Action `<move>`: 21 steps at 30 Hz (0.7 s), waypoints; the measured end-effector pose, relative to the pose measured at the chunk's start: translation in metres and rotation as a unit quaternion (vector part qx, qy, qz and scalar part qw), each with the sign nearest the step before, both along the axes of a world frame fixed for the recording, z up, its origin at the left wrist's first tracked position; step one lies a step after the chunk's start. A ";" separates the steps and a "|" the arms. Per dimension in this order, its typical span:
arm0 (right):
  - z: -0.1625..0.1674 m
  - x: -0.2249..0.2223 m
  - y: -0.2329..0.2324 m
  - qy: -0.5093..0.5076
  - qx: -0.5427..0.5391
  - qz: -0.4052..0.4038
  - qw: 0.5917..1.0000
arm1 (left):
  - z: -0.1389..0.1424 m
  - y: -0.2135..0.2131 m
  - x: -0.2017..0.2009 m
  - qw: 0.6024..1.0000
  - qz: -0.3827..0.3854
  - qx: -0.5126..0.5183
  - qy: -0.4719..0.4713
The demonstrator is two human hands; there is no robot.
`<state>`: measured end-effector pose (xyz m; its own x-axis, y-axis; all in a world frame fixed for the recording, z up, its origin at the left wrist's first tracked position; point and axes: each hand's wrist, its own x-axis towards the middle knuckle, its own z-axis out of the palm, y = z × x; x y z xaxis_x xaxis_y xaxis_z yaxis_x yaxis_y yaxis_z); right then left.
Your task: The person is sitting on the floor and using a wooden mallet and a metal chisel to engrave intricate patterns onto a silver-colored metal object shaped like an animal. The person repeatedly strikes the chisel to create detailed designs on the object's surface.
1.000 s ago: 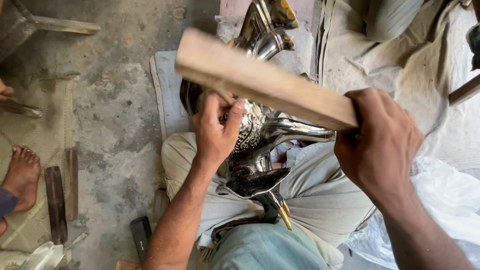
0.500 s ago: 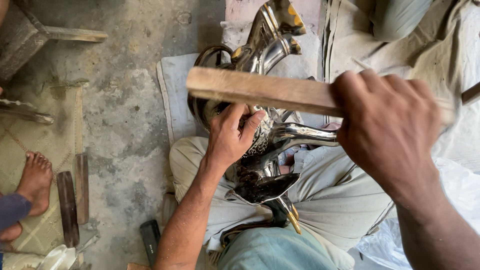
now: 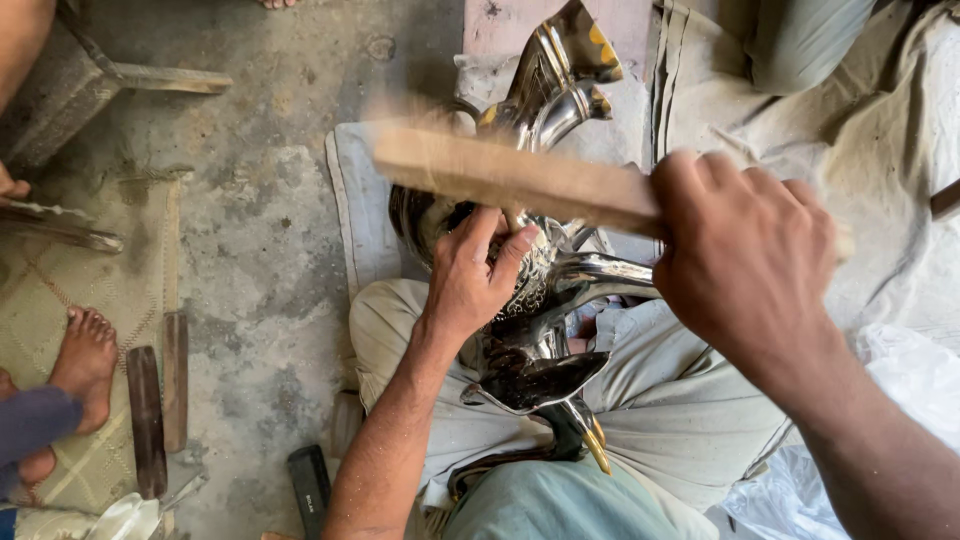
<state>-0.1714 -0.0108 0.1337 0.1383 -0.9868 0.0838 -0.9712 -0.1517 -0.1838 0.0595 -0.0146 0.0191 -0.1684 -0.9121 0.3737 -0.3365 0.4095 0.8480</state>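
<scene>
The shiny metal bird (image 3: 540, 290) lies across the person's lap, its tail end pointing away over a cloth (image 3: 355, 210) on the floor. The left hand (image 3: 475, 275) presses on the bird's body, fingers curled over it. Just above the bird, the right hand (image 3: 745, 255) is wrapped tight round one end of a motion-blurred wooden stick (image 3: 500, 175)

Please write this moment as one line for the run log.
left hand: gripping shiny metal vessel on lap | right hand: holding flat wooden stick, blurred, above vessel | nearby: another person's foot
</scene>
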 end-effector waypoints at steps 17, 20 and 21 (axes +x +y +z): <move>-0.109 -0.116 0.109 -0.388 0.059 -0.338 0.855 | -0.044 0.074 0.121 0.877 0.277 0.189 0.344; -0.155 -0.136 0.139 -0.427 0.092 -0.429 0.791 | -0.063 0.109 0.139 0.859 0.344 0.232 0.299; -0.166 -0.138 0.144 -0.431 0.081 -0.427 0.791 | -0.068 0.115 0.139 0.856 0.349 0.232 0.303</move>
<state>-0.3092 0.1334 -0.0321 -0.6242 -0.6973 -0.3524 -0.2106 0.5845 -0.7836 0.1990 0.1004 -0.0490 0.5748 -0.7853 -0.2298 0.1980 -0.1391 0.9703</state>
